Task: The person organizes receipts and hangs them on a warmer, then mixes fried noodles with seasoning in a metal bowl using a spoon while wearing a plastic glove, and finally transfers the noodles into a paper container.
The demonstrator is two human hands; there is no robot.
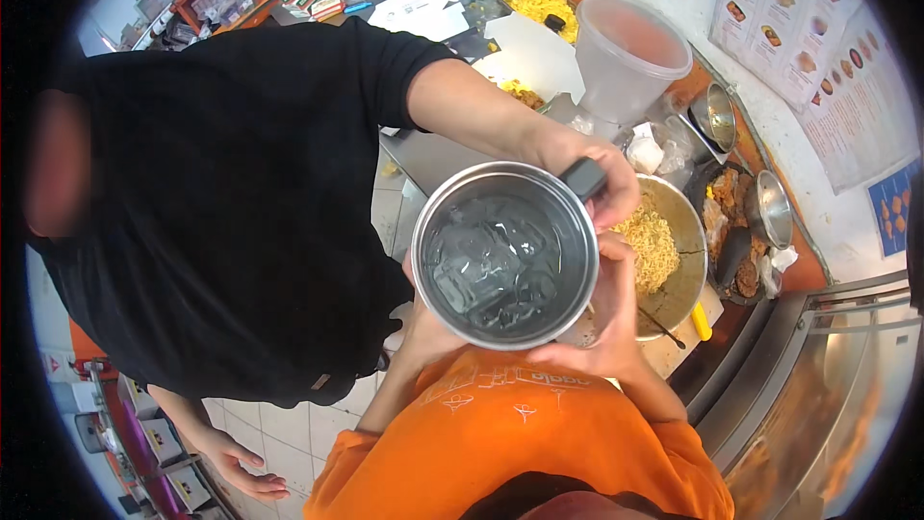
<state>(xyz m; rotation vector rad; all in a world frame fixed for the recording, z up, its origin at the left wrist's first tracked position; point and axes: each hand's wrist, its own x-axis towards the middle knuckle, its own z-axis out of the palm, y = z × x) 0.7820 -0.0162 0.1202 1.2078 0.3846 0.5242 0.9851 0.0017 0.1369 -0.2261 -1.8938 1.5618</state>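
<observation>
A large stainless-steel mug (498,177) fills the middle of the head view, seen from above. Clear liquid with ice pieces (498,260) lies inside it. My left hand (431,325) holds the mug's left side, its fingers mostly hidden behind the wall. On the other side my right hand (612,321) curves around the lower right wall, thumb near the bottom. A co-worker's hand (613,184) grips the dark handle (585,179) at the upper right, close above my right fingertips.
Right of the mug stands a metal bowl (693,231) of instant noodles (653,253); a yellow handle (700,323) lies beside it. Behind are a lidded plastic bucket (613,87) and takeaway boxes (538,50). The co-worker in black (238,217) stands close at left.
</observation>
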